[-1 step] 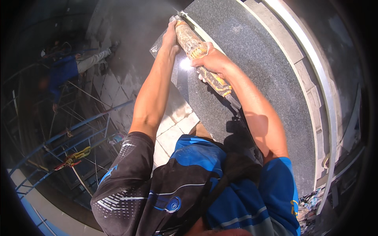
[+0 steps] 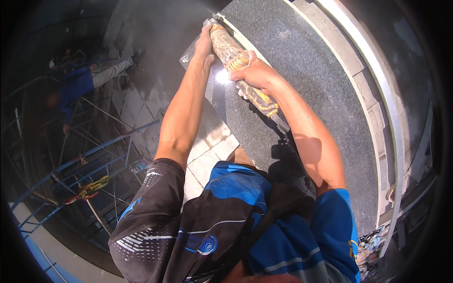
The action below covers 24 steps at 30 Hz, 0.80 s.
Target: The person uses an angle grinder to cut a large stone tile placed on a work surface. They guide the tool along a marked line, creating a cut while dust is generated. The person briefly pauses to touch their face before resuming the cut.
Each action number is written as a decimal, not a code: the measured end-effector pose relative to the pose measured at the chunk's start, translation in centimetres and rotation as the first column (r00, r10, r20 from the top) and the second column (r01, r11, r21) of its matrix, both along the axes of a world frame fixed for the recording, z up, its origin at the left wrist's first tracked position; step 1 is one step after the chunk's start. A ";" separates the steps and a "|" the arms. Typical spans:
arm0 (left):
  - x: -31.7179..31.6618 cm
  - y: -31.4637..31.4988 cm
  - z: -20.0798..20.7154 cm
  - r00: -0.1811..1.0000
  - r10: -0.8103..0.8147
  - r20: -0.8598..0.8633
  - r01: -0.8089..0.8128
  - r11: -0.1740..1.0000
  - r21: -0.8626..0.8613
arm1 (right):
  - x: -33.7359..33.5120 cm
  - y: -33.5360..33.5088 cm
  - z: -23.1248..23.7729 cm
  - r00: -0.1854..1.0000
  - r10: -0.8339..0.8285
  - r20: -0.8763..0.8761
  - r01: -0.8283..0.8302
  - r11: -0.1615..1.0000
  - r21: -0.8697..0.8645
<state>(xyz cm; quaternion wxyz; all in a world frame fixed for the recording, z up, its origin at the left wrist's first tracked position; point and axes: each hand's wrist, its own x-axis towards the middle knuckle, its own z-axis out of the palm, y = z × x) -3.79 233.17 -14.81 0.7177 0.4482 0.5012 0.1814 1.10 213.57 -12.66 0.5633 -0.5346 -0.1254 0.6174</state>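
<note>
A dusty yellow-and-black angle grinder [image 2: 227, 46] is held in both my hands at the top middle. My left hand [image 2: 204, 45] grips it near the head, at the far end. Around the rear of its body wraps my right hand [image 2: 258, 73], with fingertips showing on the handle's left side. The grinder's head lies at the edge of a pale strip on the dark grey speckled stone slab [image 2: 306, 99]. Its disc is hard to make out, and dust hangs beyond it. A cord trails from the handle toward me over the slab.
Pale tiles [image 2: 207, 155] lie left of the slab. Blue scaffolding [image 2: 94, 153] stands at left, with a yellow-and-red strap bundle [image 2: 92, 186]. A person in blue [image 2: 78, 87] is farther off among the scaffold bars. A curved metal rail [image 2: 384, 89] runs along the right.
</note>
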 end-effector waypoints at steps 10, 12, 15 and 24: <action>-1.5 -1.8 -0.1 0.999 -0.035 0.038 0.035 0.999 -0.011 | -1.1 -3.2 1.5 0.997 -0.033 0.068 0.032 0.999 0.007; -1.7 -2.0 -0.2 0.998 -0.040 0.043 0.041 0.999 -0.026 | -1.2 -3.5 1.6 0.998 -0.029 0.060 0.029 1.000 -0.009; -1.8 -2.4 -0.2 0.998 -0.041 0.039 0.042 0.998 -0.037 | -1.1 -4.0 1.7 0.999 -0.008 0.049 0.009 1.000 -0.018; -2.2 -2.2 -1.2 0.995 -0.064 0.080 0.068 0.997 -0.044 | -1.0 -4.7 2.2 0.997 0.020 0.078 -0.017 0.999 -0.038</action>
